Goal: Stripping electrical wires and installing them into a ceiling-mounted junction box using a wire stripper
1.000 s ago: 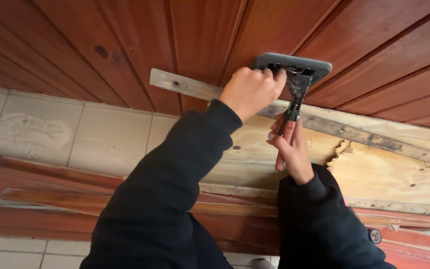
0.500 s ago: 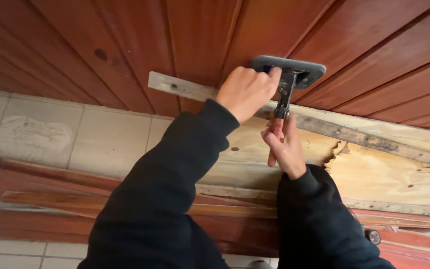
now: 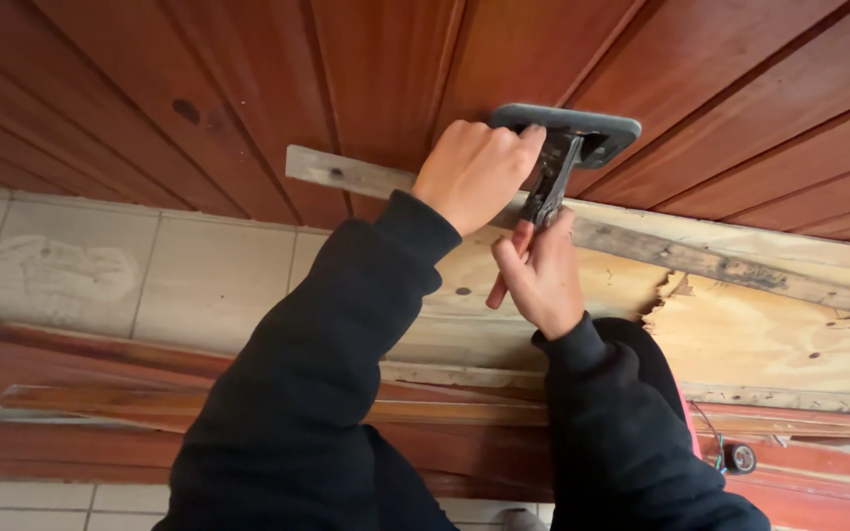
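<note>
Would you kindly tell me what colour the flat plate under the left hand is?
Dark grey; the flat plate shows best in the head view.

The supporting surface is a reddish-brown panelled wooden surface (image 3: 248,88) made of long grooved boards. A narrow, weathered grey wooden batten (image 3: 346,175) is laid across it at a slight slant. Just beside the batten, a pale, splintered plywood sheet (image 3: 769,334) with a torn edge is seen. A grey rounded rectangular plate (image 3: 597,126) is set flat against the boards above the batten. Beige square tiles (image 3: 71,265) adjoin the boards.
</note>
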